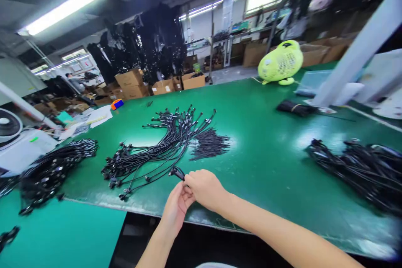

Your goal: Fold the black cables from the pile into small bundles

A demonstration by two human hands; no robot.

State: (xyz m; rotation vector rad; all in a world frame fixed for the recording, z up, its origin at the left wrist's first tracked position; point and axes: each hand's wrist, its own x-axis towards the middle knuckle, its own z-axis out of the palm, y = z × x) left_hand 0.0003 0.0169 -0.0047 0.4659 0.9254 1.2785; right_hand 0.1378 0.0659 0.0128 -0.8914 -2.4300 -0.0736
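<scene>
My left hand (176,205) and my right hand (204,187) meet above the front edge of the green table (260,167). Both are closed around a black cable (178,172), whose looped end with a connector sticks out past the fingers to the upper left. The fingers hide the rest of that cable. Just beyond the hands lies a fanned heap of black cables (157,150) with connectors at their ends. Against its right side rests a pile of short, thin black strips (210,144), possibly cable ties.
Bundled black cables (59,167) lie at left, and another cable bundle (354,167) at right. A banded bunch of thin black strands (297,108) sits near a white post (361,46). Farther back are a green fan-like object (280,63), an orange-and-blue tape roll (117,104) and papers (99,116).
</scene>
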